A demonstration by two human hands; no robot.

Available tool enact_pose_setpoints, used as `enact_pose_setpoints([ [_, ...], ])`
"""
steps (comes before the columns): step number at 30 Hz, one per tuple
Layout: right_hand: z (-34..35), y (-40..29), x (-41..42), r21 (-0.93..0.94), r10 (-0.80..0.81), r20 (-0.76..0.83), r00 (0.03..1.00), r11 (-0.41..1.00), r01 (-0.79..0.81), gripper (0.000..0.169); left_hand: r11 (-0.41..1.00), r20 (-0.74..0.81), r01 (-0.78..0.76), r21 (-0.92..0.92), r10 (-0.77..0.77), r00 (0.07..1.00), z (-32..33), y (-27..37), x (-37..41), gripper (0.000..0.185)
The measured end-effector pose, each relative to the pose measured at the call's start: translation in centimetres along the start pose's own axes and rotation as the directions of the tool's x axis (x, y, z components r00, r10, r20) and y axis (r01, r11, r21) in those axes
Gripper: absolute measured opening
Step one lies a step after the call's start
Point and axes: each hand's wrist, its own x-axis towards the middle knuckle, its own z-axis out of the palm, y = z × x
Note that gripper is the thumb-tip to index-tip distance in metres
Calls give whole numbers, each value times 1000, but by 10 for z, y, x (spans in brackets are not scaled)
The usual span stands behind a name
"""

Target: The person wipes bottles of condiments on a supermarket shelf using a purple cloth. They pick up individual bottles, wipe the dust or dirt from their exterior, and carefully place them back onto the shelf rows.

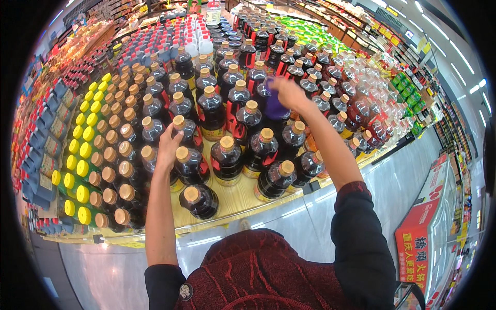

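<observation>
My left hand (pixel 169 142) has its fingers and thumb around the neck of a dark bottle (pixel 188 130) with a tan cap, on the left part of the display. My right hand (pixel 288 93), blurred, holds a purple cloth (pixel 277 102) among the bottles farther back; the cloth covers part of a bottle there. Around both hands stand large bottles of dark liquid, with red handles and yellow labels. One bottle (pixel 199 201) stands alone near the front edge, and another (pixel 226 159) stands between my arms.
Yellow-capped bottles (pixel 82 168) and rows of brown-capped bottles (pixel 109 174) stand at the left. Clear bottles (pixel 381 97) crowd the right side. The wooden display top (pixel 232 197) ends just before me. A red-sided freezer case (pixel 416 232) stands on the floor at right.
</observation>
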Motion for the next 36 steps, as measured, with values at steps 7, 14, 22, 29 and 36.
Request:
enact_pose_setpoints([
  [7,27,-12,-57,-77,-176,-87,981,982,170,39,981,-169,-13,-195,-20,985,-14,20,-64,46],
  [14,0,-18,-59,421,-219,264,939,902,92,49,989,-363,69,-131,-112,925,-34,-3,-222,27],
  [22,19,-10,-21,122,-29,-440,897,988,91,48,658,48,493,569,-625,779,-30,-290,-448,26],
  [29,39,-36,-43,-236,-147,44,988,959,153,42,652,-72,732,195,-735,674,-40,-276,-492,37],
  [36,-29,-27,-40,414,31,-11,999,910,-24,46,824,459,518,229,-561,689,-82,-241,-448,52],
])
